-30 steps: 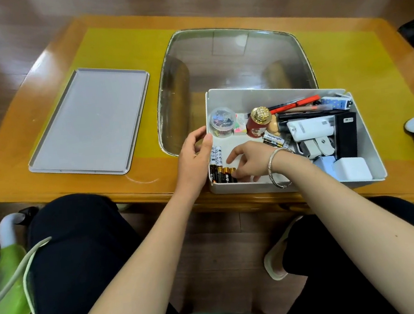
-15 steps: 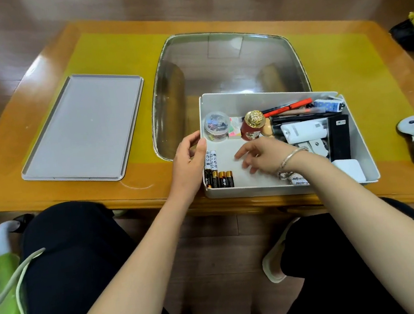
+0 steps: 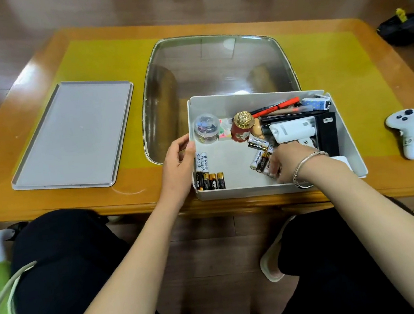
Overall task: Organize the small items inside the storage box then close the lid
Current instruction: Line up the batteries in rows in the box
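1. Bright, even daylight fills the room, with soft shadows only.
2. White glare sits on the glass panel [image 3: 218, 79] and the glossy table [image 3: 395, 183] edge.
3. The wide lens bows the table's edges.
4. The right hand [image 3: 290, 162] fingertips look slightly smeared.

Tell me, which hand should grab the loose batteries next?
Probably the right hand: its fingertips already reach the loose batteries in the middle of the storage box. The left hand is busy gripping the box's left wall, beside the lined-up batteries.
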